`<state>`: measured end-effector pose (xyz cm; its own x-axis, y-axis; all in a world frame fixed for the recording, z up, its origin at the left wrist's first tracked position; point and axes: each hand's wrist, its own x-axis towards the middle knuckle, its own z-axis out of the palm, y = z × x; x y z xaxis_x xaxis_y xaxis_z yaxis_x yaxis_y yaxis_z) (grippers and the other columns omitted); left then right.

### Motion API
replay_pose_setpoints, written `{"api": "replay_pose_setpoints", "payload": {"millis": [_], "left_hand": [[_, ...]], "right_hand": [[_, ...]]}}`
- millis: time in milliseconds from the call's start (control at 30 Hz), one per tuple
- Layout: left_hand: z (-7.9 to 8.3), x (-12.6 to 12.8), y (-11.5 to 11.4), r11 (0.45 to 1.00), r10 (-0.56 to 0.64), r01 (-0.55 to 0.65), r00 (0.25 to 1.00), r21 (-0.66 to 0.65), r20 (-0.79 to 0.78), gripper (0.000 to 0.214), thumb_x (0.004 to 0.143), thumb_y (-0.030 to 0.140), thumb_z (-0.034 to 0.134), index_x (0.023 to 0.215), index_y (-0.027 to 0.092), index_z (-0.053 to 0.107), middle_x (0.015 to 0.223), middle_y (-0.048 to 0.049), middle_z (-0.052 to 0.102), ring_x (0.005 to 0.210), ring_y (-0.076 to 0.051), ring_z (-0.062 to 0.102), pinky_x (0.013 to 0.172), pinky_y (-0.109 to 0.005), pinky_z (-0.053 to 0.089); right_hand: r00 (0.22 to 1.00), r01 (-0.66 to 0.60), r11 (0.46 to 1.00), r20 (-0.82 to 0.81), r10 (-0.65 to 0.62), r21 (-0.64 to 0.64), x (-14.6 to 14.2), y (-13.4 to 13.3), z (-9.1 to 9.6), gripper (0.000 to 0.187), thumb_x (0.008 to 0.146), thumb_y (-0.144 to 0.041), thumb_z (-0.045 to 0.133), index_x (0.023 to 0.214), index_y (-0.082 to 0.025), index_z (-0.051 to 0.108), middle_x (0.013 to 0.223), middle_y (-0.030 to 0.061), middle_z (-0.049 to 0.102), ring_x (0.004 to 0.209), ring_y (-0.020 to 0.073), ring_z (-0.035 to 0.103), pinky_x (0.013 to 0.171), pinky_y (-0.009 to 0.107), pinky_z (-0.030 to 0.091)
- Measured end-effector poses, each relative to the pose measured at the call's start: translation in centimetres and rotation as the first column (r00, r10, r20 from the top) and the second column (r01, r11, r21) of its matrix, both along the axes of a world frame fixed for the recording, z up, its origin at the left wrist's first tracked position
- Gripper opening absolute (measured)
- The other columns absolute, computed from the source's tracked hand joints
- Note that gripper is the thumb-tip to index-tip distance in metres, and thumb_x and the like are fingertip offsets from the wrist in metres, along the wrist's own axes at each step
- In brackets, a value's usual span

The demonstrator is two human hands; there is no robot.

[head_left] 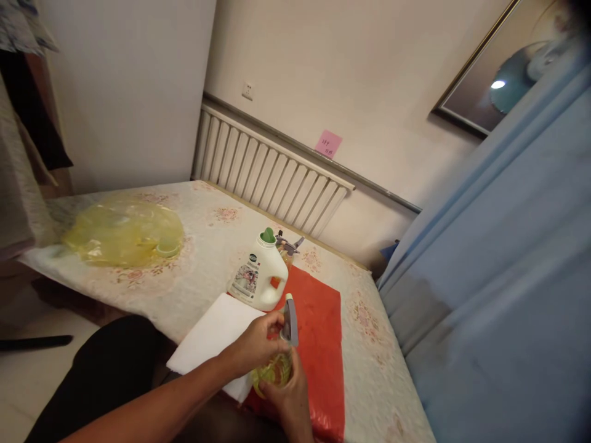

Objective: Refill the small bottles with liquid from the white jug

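Observation:
A spray bottle point(271, 371) with yellowish liquid and a grey trigger head point(290, 321) is between my hands, over the near end of a red sheet point(318, 338). My left hand point(259, 339) is closed around its neck and trigger head. Lower down, my right hand point(293, 394) wraps the bottle's body. Just beyond them stands a white jug point(258, 277) with a handle, a printed label and a green cap. Behind the jug, another spray bottle with a grey trigger head point(289, 245) is partly hidden. White paper point(217, 332) lies beside my left forearm.
A flowered cloth covers the table point(203, 240). At its left lies a yellow plastic bag point(127, 234). A radiator point(272, 169) runs along the far wall, with a pink note point(329, 144) above. A blue curtain point(498, 258) hangs at the right.

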<state>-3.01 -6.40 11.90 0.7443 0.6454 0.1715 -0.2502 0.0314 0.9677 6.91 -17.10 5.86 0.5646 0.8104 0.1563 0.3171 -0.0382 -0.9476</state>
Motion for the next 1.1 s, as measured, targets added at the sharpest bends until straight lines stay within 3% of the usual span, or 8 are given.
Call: {"api": "replay_pose_setpoints", "payload": {"millis": [100, 167, 367, 433, 667, 867, 1000, 1100], "left_hand": [[0.2, 0.4, -0.5, 0.985, 0.166, -0.164, 0.985, 0.043, -0.045, 0.03, 0.057, 0.014, 0.069, 0.081, 0.019, 0.053, 0.081, 0.0035, 0.058, 0.084, -0.018, 0.054, 0.08, -0.027, 0.042], [0.6, 0.2, -0.7, 0.982, 0.183, -0.18, 0.981, 0.058, -0.061, 0.033, 0.057, 0.015, 0.07, 0.086, 0.019, 0.055, 0.084, 0.0029, 0.058, 0.086, -0.018, 0.054, 0.081, -0.027, 0.042], [1.7, -1.6, 0.2, 0.988, -0.133, 0.138, 0.988, 0.065, -0.081, 0.029, 0.076, 0.029, 0.065, 0.102, 0.016, 0.064, 0.099, -0.0035, 0.066, 0.099, -0.024, 0.058, 0.089, -0.033, 0.043], [1.6, -1.7, 0.7, 0.984, -0.169, 0.172, 0.983, 0.043, -0.07, 0.027, 0.078, 0.031, 0.065, 0.1, 0.016, 0.065, 0.097, -0.0033, 0.066, 0.098, -0.024, 0.059, 0.09, -0.034, 0.042], [1.6, -0.8, 2.1, 0.997, 0.01, 0.003, 0.987, -0.078, 0.161, 0.034, 0.062, 0.021, 0.081, 0.086, 0.018, 0.057, 0.084, 0.0028, 0.059, 0.087, -0.017, 0.055, 0.082, -0.028, 0.041], [3.1, -1.9, 5.0, 0.987, 0.085, -0.045, 0.961, -0.156, 0.263, 0.035, 0.075, 0.034, 0.078, 0.102, 0.019, 0.061, 0.096, -0.0012, 0.064, 0.092, -0.017, 0.059, 0.087, -0.03, 0.044], [3.1, -2.6, 7.2, 0.97, 0.156, -0.085, 0.935, -0.227, 0.318, 0.039, 0.079, 0.039, 0.077, 0.108, 0.019, 0.061, 0.103, -0.0036, 0.065, 0.082, -0.016, 0.062, 0.074, -0.028, 0.046], [2.6, -2.9, 8.2, 0.976, 0.072, -0.006, 0.953, -0.218, 0.295, 0.036, 0.079, 0.036, 0.078, 0.106, 0.019, 0.062, 0.103, -0.0045, 0.067, 0.082, -0.017, 0.064, 0.073, -0.029, 0.05]], "right_hand": [[0.999, 0.023, 1.0, 0.045, -0.023, -0.013, 0.1, 0.2, -0.2, 0.061, 0.05, -0.017, 0.073, 0.11, -0.017, 0.068, 0.099, 0.007, 0.075, 0.091, 0.027, 0.071, 0.082, 0.032, 0.058], [0.998, 0.022, 1.0, 0.051, -0.021, -0.009, 0.1, 0.3, -0.3, 0.064, 0.05, -0.017, 0.074, 0.113, -0.016, 0.067, 0.101, 0.0079, 0.075, 0.092, 0.0273, 0.071, 0.082, 0.032, 0.058], [0.995, -0.092, 0.995, 0.04, 0.09, 0.038, 0.4, 0.4, 0.5, 0.064, 0.058, -0.022, 0.076, 0.121, -0.017, 0.066, 0.107, 0.0098, 0.076, 0.097, 0.0272, 0.073, 0.084, 0.032, 0.059], [0.995, -0.082, 0.996, 0.058, 0.08, 0.03, 0.3, 0.3, 0.6, 0.066, 0.059, -0.023, 0.077, 0.124, -0.016, 0.065, 0.113, 0.0112, 0.075, 0.103, 0.0279, 0.072, 0.088, 0.032, 0.058], [0.991, -0.028, 0.999, 0.128, 0.03, -0.017, 0.7, 0.9, -0.8, 0.067, 0.055, -0.017, 0.077, 0.121, -0.014, 0.067, 0.114, 0.0131, 0.075, 0.103, 0.0318, 0.073, 0.09, 0.037, 0.059], [0.986, -0.046, 0.999, 0.159, 0.049, -0.022, 1.4, 2.6, -0.1, 0.066, 0.057, -0.018, 0.077, 0.121, -0.017, 0.066, 0.114, 0.0112, 0.075, 0.102, 0.0319, 0.073, 0.086, 0.037, 0.061], [0.976, -0.039, 0.999, 0.212, 0.046, -0.036, 1.5, 4.1, 1.0, 0.056, 0.056, -0.019, 0.077, 0.112, -0.018, 0.068, 0.109, 0.0098, 0.076, 0.098, 0.0301, 0.073, 0.082, 0.033, 0.061], [0.975, -0.054, 0.997, 0.215, 0.065, -0.056, 1.3, 5.0, 1.4, 0.049, 0.058, -0.019, 0.076, 0.106, -0.019, 0.069, 0.103, 0.008, 0.077, 0.092, 0.0279, 0.073, 0.078, 0.032, 0.06]]}}
